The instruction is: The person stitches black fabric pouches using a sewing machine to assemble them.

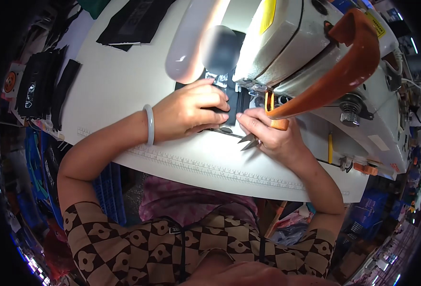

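A black fabric piece (232, 102) with a pale printed mark lies under the sewing machine head (287, 43). My left hand (191, 108), wearing a pale bangle on the wrist, presses its curled fingers on the fabric's left side; the thumb is partly hidden. My right hand (272, 136) has small scissors (249, 141) in its palm, their pointed blades sticking out to the left. Its thumb and index fingertips meet the fabric's right edge close to the presser foot area. The needle itself is hard to make out.
An orange curved guard (344, 71) arches over my right hand. A printed ruler (196, 164) runs along the white table's front edge. Black fabric pieces (136, 21) lie at the back left, with a stack of more (39, 86) at far left. A glossy rounded lamp-like shape (184, 52) stands behind my left hand.
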The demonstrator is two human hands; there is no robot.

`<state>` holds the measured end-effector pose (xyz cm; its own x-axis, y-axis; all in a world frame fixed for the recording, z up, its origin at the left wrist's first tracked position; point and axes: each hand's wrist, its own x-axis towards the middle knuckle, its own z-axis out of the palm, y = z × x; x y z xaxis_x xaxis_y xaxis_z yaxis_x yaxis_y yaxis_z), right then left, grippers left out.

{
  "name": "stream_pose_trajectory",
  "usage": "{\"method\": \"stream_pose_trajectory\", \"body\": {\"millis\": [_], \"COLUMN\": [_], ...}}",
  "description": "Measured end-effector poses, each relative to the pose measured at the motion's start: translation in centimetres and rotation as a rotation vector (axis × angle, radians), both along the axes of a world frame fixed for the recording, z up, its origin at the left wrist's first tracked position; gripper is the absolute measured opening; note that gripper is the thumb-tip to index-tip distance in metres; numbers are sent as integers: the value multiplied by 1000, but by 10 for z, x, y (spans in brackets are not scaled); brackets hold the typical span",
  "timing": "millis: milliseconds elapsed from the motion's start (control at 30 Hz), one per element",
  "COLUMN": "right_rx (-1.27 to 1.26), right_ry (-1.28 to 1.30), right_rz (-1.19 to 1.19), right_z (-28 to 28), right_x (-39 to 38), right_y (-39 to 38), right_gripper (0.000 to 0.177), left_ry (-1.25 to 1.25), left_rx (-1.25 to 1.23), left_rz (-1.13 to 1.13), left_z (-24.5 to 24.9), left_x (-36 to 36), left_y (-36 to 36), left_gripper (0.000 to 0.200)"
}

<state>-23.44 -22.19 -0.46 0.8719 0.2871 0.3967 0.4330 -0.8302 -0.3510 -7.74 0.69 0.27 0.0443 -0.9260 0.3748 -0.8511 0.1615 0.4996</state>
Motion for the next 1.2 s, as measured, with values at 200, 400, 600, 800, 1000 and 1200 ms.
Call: {"method": "stream_pose_trajectory", "body": {"millis": [200, 400, 600, 800, 1000, 1200], "right_rx": [-23, -96, -178, -98, -74, -121], "right_ry": [332, 663, 692, 565, 477, 338], "right_rz": [-352, -454, -455, -392, -370, -354], "right_z": [-28, -5, 0, 2, 2, 0], "right_x": [-4, 10, 16, 13, 14, 10], "right_y": [-7, -3, -1, 0, 2, 1], "right_gripper": [44, 68, 73, 67, 56, 42], "left_ry": [-32, -62, -118, -91, -95, -199], "left_rx": [31, 29, -1, -48, -61, -43], "left_rz": [-25, -41, -17, -18, -17, 12], "left_z": [2, 2, -12, -19, -20, -2], "left_x": [28, 56, 65, 66, 66, 56], "left_y": [-10, -20, -24, -27, -28, -25], "left_gripper": [19, 18, 18, 16, 16, 18]}}
